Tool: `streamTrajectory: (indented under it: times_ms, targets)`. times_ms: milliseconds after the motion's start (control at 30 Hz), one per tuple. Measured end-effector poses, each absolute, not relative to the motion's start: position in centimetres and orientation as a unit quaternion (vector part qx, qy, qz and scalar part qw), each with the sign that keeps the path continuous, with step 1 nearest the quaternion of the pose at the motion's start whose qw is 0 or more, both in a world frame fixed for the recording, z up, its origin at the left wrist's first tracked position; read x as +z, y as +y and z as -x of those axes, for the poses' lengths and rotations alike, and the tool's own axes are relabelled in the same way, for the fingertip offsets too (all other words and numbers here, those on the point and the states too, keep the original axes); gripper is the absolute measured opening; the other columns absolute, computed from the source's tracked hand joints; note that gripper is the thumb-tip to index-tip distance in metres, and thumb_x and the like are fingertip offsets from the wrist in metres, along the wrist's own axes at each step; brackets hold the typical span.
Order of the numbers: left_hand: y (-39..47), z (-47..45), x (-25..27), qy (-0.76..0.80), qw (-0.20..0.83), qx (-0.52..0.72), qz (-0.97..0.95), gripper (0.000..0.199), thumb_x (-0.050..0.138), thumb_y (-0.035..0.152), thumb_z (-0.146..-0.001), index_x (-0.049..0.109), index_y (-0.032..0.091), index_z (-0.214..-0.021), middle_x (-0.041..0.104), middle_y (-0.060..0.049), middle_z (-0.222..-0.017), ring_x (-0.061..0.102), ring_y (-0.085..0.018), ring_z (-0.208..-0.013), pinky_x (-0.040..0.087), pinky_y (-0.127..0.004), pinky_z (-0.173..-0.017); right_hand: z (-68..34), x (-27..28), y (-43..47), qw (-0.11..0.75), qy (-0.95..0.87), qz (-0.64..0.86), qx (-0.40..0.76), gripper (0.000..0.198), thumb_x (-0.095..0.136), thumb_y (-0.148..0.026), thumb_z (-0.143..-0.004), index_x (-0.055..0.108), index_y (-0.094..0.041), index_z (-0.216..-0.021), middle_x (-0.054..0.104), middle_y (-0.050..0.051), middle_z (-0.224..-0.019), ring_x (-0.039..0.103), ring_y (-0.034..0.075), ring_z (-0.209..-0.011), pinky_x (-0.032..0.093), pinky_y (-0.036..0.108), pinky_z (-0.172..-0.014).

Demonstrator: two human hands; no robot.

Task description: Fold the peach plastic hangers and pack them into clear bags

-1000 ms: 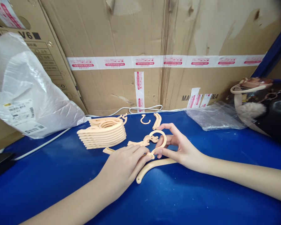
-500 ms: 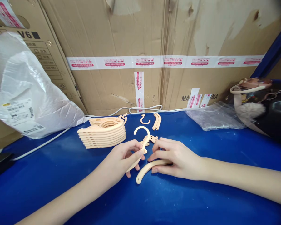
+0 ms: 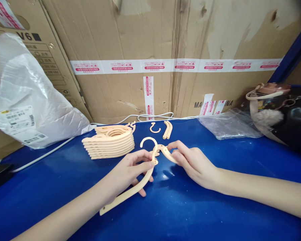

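My left hand is closed on a cream hanger hook, pinched near its base between thumb and fingers. A long curved hanger arm runs from the hook's base down and to the left, under that hand. My right hand grips another curved hanger arm, whose holed end points toward the hook. That end overlaps a small cream piece behind the hook; I cannot tell whether they are joined. Farther back lie a loose hook and a pair of short curved arms.
A stack of folded cream hangers stands on the blue tabletop at the left. A white cable runs along the back by the cardboard box. A white parcel bag, clear plastic bag and black bag sit at the sides.
My right hand has lifted the curved arm off the tabletop and turned its end up toward the hook. The arm at my left hand now extends to the lower left.
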State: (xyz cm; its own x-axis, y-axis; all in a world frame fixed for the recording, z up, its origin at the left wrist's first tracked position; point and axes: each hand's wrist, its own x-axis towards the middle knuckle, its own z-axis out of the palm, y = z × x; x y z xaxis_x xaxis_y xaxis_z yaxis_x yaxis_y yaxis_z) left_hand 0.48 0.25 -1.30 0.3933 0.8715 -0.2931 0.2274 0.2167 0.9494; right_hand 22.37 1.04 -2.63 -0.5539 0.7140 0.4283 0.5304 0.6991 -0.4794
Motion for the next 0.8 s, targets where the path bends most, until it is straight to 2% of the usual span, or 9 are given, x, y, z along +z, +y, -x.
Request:
streamTrajectory:
  times_ms: [67,133,267,400,633,800]
  targets:
    - [0.3,-0.5,-1.4,0.484,0.612,0.267,-0.565,0.030,0.066,0.045,-0.079,0.060,0.020,-0.094,0.054,0.000,-0.079,0.062,-0.017,-0.076,0.056,-0.021,-0.043,-22.3,-2.6,1.0,0.287,-0.871,0.366,0.157,0.023,0.033,-0.036,-0.100,0.048,-0.021,-0.110,0.050,-0.007,-0.057,0.042,0.010,-0.043,0.031,0.021,-0.048]
    - [0.3,-0.4,-1.5,0.481,0.616,0.272,-0.561,0.031,0.066,0.047,-0.080,0.061,0.019,-0.095,0.055,0.000,-0.077,0.061,-0.016,-0.073,0.055,-0.020,-0.042,-22.2,-2.7,1.0,0.260,-0.887,0.351,0.147,0.023,0.038,-0.038,-0.099,0.052,-0.020,-0.101,0.051,-0.007,-0.056,0.044,0.010,-0.043,0.029,0.021,-0.048]
    - [0.3,-0.4,-1.6,0.478,0.626,0.288,-0.544,0.031,0.067,0.045,-0.079,0.061,0.019,-0.094,0.056,0.000,-0.071,0.060,-0.015,-0.070,0.055,-0.019,-0.042,-22.1,-3.1,0.9,0.254,-0.904,0.330,0.100,0.026,0.041,-0.032,-0.097,0.051,-0.019,-0.077,0.047,-0.005,-0.054,0.042,0.008,-0.045,0.026,0.021,-0.048]
    - [0.2,-0.5,-1.4,0.473,0.640,0.299,-0.525,0.029,0.068,0.043,-0.079,0.061,0.018,-0.091,0.057,0.000,-0.069,0.060,-0.014,-0.066,0.053,-0.017,-0.039,-22.1,-3.5,1.1,0.257,-0.909,0.321,0.063,0.030,0.047,-0.031,-0.092,0.043,-0.019,-0.064,0.041,-0.006,-0.052,0.035,0.008,-0.046,0.024,0.022,-0.048]
    - [0.0,-0.4,-1.0,0.465,0.671,0.283,-0.503,0.029,0.068,0.038,-0.081,0.059,0.019,-0.100,0.057,0.001,-0.069,0.061,-0.014,-0.066,0.053,-0.017,-0.038,-22.3,-3.8,1.2,0.263,-0.908,0.323,0.038,0.028,0.050,-0.034,-0.093,0.054,-0.017,-0.071,0.056,-0.002,-0.061,0.047,0.009,-0.052,0.028,0.023,-0.050]
    - [0.0,-0.1,-1.0,0.448,0.691,0.275,-0.496,0.030,0.067,0.036,-0.083,0.059,0.019,-0.106,0.059,0.000,-0.074,0.060,-0.014,-0.068,0.053,-0.017,-0.039,-22.4,-3.7,1.3,0.272,-0.911,0.307,0.036,0.031,0.050,-0.036,-0.095,0.055,-0.016,-0.070,0.059,0.000,-0.064,0.051,0.011,-0.056,0.032,0.023,-0.053]
